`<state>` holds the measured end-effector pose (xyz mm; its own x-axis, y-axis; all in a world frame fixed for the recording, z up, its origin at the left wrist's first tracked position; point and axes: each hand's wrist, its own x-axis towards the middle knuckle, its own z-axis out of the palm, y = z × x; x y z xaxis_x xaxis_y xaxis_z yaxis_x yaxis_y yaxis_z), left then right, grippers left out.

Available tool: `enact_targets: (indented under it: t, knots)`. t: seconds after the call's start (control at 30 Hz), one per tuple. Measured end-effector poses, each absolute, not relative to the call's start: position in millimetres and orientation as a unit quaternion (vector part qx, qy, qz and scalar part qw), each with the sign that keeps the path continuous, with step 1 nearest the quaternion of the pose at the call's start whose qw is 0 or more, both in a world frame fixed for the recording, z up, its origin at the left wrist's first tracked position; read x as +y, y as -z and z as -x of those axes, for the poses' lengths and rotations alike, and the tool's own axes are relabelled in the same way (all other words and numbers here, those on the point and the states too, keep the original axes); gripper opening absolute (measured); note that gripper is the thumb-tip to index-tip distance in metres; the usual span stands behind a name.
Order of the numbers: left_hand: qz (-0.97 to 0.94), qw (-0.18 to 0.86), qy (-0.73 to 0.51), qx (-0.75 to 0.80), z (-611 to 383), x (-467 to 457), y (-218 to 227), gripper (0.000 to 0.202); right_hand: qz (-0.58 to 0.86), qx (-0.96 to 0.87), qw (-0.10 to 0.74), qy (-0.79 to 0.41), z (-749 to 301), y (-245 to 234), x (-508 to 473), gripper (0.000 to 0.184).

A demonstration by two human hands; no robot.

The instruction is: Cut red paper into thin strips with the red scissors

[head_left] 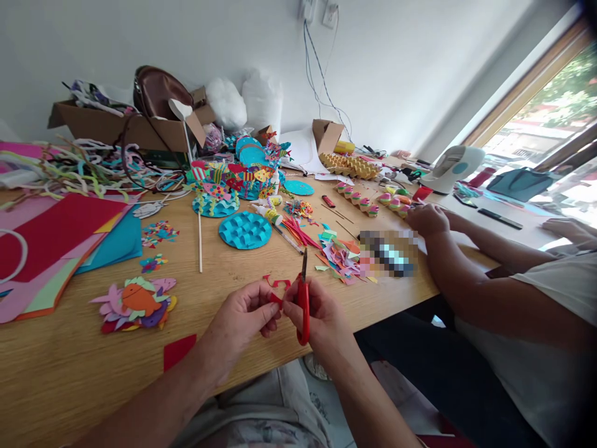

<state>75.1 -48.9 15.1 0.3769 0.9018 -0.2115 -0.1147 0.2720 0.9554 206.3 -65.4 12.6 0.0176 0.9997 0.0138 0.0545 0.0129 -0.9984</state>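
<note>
Between the fingertips of my left hand point(252, 308) is a small piece of red paper point(276, 300). My right hand point(319, 311) is closed round red-handled scissors point(303, 305), whose dark blades point up and away from me. The right fingertips also come up to the red paper's edge; whether they pinch it I cannot tell. Just beyond my hands lie thin red paper scraps point(280, 284) on the wooden table point(224, 274). A larger red paper piece point(178, 352) lies beside my left forearm. To the left is a pile of colourful fish cutouts point(140, 302).
Coloured paper sheets point(60, 242) cover the left side. A blue scalloped disc point(245, 230), glue bottles point(270, 214) and paper scraps point(342, 256) lie ahead. On the right, a co-worker's hands point(429, 221) work near a white sewing machine point(454, 168).
</note>
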Motion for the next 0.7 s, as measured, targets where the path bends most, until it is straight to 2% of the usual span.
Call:
enact_targets:
  t: [0.17, 0.4, 0.7]
  knots:
    - [-0.484, 0.653, -0.398, 0.425, -64, -50, -15, 0.012, 0.516, -0.529, 0.483, -0.469, -199, -16, -65, 0.017]
    - [-0.398, 0.666, -0.480, 0.410, -51, -54, -19, 0.006, 0.527, -0.633, 0.348, -0.448, -194, -13, -85, 0.023]
    - [-0.353, 0.681, -0.523, 0.370, -55, -58, -20, 0.007, 0.537, -0.646, 0.347, -0.416, -185, -7, -86, 0.029]
